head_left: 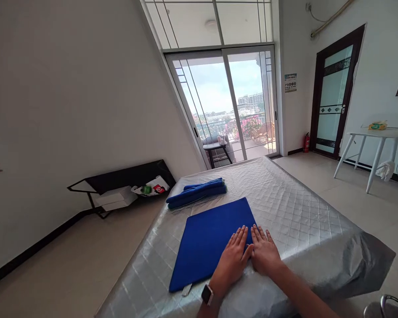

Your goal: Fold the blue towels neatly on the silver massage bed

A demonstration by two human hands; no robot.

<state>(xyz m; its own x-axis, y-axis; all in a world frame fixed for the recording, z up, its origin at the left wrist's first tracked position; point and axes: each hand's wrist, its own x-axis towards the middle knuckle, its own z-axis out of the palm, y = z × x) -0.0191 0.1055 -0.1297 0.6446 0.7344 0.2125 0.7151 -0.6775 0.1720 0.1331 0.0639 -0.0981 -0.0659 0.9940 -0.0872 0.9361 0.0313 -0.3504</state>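
Note:
A flat blue cloth panel [208, 240] with straight edges lies on the silver quilted cover [285, 207], a small white tag [186, 290] sticking out at its near left corner. My left hand [234, 255], with a watch [207, 294] on the wrist, rests palm down on the panel's right part. Close beside it, my right hand [264, 251] lies flat at the panel's right edge, partly over the silver cover. The thumbs meet or nearly so. Fingers of both hands are stretched out, gripping nothing. Behind the panel sits a folded stack of blue cloth [197, 193].
A low black rack [129, 174] holding white boxes [116, 198] and a printed bag [151, 187] stands at the left wall. Beyond the bed are sliding glass doors [212, 101]. On the right stand a white table [380, 131] and a red fire extinguisher [306, 143]. Shiny metal [389, 304] shows at bottom right.

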